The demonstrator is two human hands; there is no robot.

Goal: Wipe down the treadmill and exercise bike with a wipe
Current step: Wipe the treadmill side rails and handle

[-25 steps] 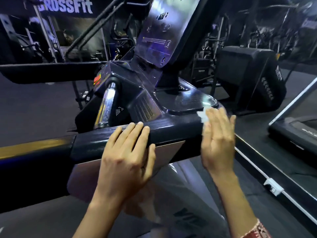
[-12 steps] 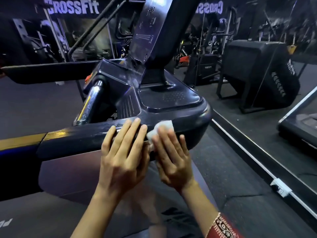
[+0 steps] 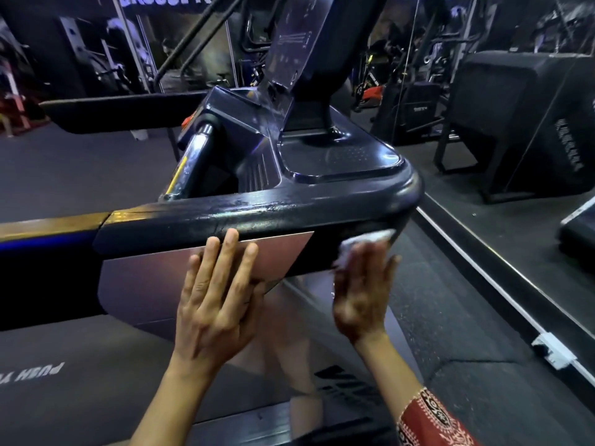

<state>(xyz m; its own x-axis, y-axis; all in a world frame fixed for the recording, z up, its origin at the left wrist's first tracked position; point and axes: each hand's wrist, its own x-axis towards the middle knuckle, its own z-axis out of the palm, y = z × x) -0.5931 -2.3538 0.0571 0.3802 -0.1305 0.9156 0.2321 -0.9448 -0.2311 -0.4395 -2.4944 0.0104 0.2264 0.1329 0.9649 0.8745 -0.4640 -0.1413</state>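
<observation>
The treadmill's dark front handrail runs across the middle of the view, with its console rising behind it. My left hand lies flat with straight fingers on the pale side panel just under the rail. My right hand presses a white wipe with straight fingers against the rail's lower face near its rounded right corner. The wipe shows above my fingertips. Wet streaks shine on the rail's top.
The treadmill belt lies below my arms. A second treadmill's edge is at the right, past a white-edged floor strip. A black stair machine and exercise bikes stand behind.
My right hand has slid the wipe rightwards along the rail, from beside my left hand to the right corner, and lower. My left hand has dropped from the rail onto the pale panel.
</observation>
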